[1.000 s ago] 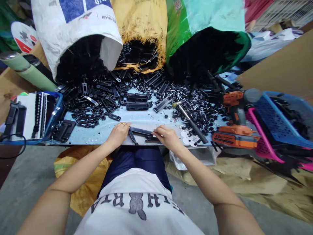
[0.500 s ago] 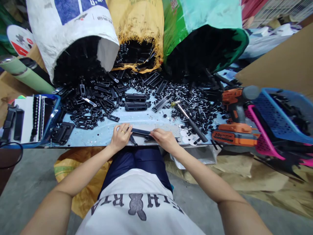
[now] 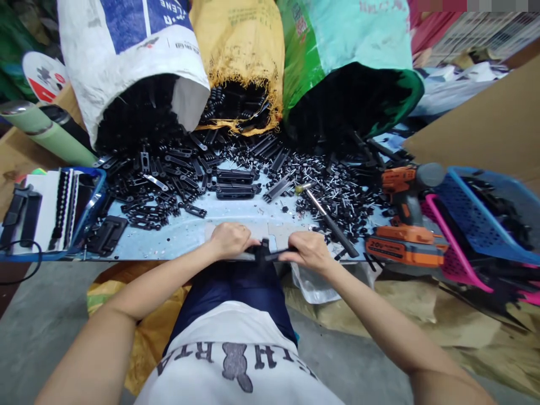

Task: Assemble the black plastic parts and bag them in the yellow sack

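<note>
Between my hands, at the table's front edge, is a black plastic part [image 3: 264, 251] with slim arms, blurred by motion. My left hand [image 3: 232, 239] closes on its left end, and my right hand [image 3: 310, 250] grips the arm on the right, thumb along it. Whether this is one piece or several joined cannot be made out. Beyond the hands, a few long black assembled parts [image 3: 237, 192] lie side by side. Loose black link pieces [image 3: 145, 216] are heaped to the left, and black-headed pins [image 3: 333, 191] are scattered to the right.
A hammer [image 3: 331, 221] rests on the pins. Right of it stands an orange cordless drill [image 3: 400, 216], beside a blue basket [image 3: 485, 211]. A white sack [image 3: 139, 59], a yellow sack [image 3: 240, 45] and a green sack [image 3: 346, 39] open toward me. A blue bin [image 3: 99, 191] sits left.
My hands have moved apart and closed more firmly. The long black part held flat between fingertips has given way to a blurred, arm-like black shape at the table edge.
</note>
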`<control>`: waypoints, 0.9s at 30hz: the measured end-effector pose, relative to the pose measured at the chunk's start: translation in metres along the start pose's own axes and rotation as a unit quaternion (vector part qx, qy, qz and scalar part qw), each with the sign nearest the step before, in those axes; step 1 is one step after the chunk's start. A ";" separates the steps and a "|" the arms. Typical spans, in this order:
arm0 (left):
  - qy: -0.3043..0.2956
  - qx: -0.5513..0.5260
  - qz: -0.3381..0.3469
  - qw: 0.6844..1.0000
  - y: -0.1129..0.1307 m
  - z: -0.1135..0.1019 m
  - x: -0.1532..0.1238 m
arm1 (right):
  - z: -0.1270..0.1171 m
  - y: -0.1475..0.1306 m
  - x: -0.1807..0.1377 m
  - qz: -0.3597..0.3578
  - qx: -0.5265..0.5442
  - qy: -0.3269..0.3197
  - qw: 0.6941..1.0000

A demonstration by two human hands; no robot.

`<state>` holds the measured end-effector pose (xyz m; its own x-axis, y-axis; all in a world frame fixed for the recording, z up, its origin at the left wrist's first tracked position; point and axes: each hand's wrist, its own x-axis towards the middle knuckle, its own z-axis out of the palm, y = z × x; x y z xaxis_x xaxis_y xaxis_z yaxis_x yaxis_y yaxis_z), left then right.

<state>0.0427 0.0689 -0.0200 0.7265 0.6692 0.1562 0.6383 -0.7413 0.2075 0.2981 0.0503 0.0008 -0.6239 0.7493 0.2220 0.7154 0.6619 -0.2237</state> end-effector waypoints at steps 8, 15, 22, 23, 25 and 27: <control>0.063 -0.117 -0.024 0.991 0.050 0.004 -0.039 | 0.014 -0.083 0.020 -0.030 0.427 0.187 0.884; 0.210 -0.067 -0.098 0.970 0.044 0.019 -0.017 | 0.079 -0.080 0.081 0.128 0.350 0.337 0.865; 0.141 0.038 -0.149 0.978 -0.010 0.026 0.042 | 0.040 0.037 0.105 0.073 -0.020 0.035 0.997; 0.127 0.052 -0.162 0.977 -0.019 0.024 0.051 | 0.034 0.054 0.108 0.072 -0.075 -0.010 0.995; 0.130 0.071 -0.181 0.972 -0.036 0.015 0.057 | 0.025 0.080 0.112 0.074 -0.147 -0.067 0.984; 0.139 0.075 -0.200 0.967 -0.051 0.004 0.044 | 0.016 0.094 0.113 0.068 -0.165 -0.076 0.981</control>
<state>0.0431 0.1355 -0.0273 0.3310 0.8760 0.3507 0.8986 -0.4061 0.1661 0.2899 0.1975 -0.0098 -0.5366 0.8416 0.0614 0.8430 0.5314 0.0838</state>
